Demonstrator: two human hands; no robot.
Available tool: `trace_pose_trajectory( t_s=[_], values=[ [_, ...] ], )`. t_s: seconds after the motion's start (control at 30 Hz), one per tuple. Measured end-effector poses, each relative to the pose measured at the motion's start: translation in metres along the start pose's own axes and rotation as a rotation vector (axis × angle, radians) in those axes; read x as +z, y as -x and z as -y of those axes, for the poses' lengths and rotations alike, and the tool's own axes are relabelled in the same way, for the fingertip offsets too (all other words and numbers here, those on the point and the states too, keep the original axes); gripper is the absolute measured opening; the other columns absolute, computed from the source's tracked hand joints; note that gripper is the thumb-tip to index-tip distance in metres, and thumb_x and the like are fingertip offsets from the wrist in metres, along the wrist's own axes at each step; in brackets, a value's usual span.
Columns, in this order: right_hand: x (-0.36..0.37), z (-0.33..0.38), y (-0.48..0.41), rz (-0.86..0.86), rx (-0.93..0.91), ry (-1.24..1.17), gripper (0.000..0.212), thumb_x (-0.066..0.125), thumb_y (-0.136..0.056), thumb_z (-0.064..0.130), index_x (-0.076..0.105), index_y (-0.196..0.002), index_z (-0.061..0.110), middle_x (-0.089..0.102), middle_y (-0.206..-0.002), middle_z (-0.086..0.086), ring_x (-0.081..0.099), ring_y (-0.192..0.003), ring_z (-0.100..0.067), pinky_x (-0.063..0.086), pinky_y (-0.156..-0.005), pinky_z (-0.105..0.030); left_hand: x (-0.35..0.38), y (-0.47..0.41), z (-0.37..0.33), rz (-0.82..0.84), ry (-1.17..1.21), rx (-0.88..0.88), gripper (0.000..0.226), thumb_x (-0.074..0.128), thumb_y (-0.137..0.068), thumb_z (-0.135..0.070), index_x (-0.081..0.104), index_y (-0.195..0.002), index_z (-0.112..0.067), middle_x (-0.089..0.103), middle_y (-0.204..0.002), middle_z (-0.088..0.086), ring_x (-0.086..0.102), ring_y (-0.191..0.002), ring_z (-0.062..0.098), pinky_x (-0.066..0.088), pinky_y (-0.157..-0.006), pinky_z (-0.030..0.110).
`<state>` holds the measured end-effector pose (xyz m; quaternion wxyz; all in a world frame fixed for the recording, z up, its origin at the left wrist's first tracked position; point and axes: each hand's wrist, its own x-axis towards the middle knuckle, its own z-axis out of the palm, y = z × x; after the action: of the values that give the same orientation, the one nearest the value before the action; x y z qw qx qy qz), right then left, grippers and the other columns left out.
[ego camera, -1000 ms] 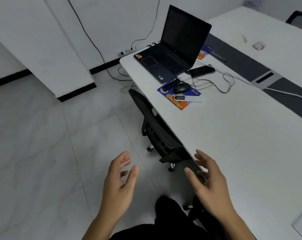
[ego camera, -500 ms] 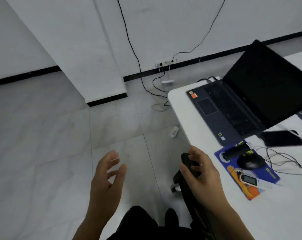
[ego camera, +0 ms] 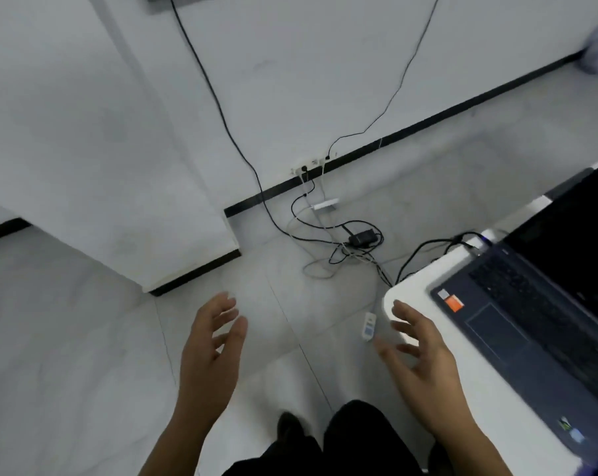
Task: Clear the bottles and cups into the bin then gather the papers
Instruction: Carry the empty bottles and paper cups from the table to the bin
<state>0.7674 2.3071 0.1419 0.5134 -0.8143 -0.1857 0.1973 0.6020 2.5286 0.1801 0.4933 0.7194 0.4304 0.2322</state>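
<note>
No bottle, cup, bin or paper shows in the head view. My left hand (ego camera: pixel 212 352) hangs over the grey tiled floor with its fingers loosely spread and holds nothing. My right hand (ego camera: pixel 422 364) is held out beside the rounded corner of the white desk (ego camera: pixel 407 297), fingers spread and empty.
An open dark laptop (ego camera: pixel 538 304) sits on the desk at the right. On the floor ahead lie tangled cables and a black power adapter (ego camera: pixel 361 238), a white power strip (ego camera: pixel 325 205) and a small white device (ego camera: pixel 369 325). A white pillar (ego camera: pixel 112 166) stands on the left.
The view has swung left and forward past the chair towards the wall. The mouse pad, mouse and phone have left the frame. Both hands stay empty and spread.
</note>
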Motion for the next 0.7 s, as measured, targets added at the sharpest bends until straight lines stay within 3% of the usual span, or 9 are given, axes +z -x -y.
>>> trace_pose_trajectory(
  t_s=[0.1,0.27,0.4,0.5,0.7],
  values=[
    [0.007,0.019,-0.053,-0.124,0.022,-0.031,0.055,0.073,-0.087,0.028,0.051,-0.138,0.028,0.056,-0.13,0.018,0.056,-0.117,0.001,0.051,-0.089,-0.023,0.016,-0.089,-0.032,0.082,-0.004,0.066,0.033,0.059,-0.095,-0.02,0.055,-0.127,-0.027,0.063,-0.115,-0.025,0.057,-0.107,-0.011,0.046,-0.083,0.015],
    [0.021,0.011,-0.164,-0.258,0.087,-0.035,0.058,0.072,-0.087,0.032,0.048,-0.14,0.03,0.054,-0.129,0.019,0.053,-0.118,0.005,0.051,-0.09,-0.023,0.081,-0.213,-0.054,0.235,-0.005,0.093,0.038,0.059,-0.094,-0.022,0.053,-0.131,-0.028,0.063,-0.122,-0.014,0.057,-0.111,-0.008,0.045,-0.084,0.017],
    [0.027,0.008,-0.269,-0.283,0.157,-0.033,0.06,0.069,-0.087,0.039,0.044,-0.142,0.034,0.052,-0.132,0.016,0.051,-0.117,0.01,0.054,-0.092,-0.029,0.132,-0.3,-0.075,0.334,-0.076,0.07,0.049,0.06,-0.094,-0.019,0.045,-0.14,-0.027,0.058,-0.127,-0.017,0.055,-0.113,-0.01,0.049,-0.085,0.014],
    [0.02,0.031,-0.346,-0.258,0.129,-0.014,0.059,0.067,-0.087,0.043,0.044,-0.141,0.034,0.052,-0.13,0.018,0.052,-0.118,0.008,0.054,-0.092,-0.029,0.151,-0.363,-0.11,0.35,-0.115,0.113,0.054,0.061,-0.094,-0.02,0.041,-0.143,-0.03,0.057,-0.128,-0.021,0.054,-0.115,-0.011,0.046,-0.084,0.012],
    [-0.012,0.067,-0.469,-0.265,0.1,0.001,0.061,0.063,-0.088,0.05,0.041,-0.143,0.035,0.048,-0.127,0.031,0.052,-0.12,0.005,0.053,-0.095,-0.035,0.197,-0.471,-0.161,0.31,-0.041,0.098,0.044,0.061,-0.094,-0.019,0.049,-0.133,-0.035,0.063,-0.121,-0.02,0.058,-0.113,-0.006,0.044,-0.084,0.016]
  ],
)
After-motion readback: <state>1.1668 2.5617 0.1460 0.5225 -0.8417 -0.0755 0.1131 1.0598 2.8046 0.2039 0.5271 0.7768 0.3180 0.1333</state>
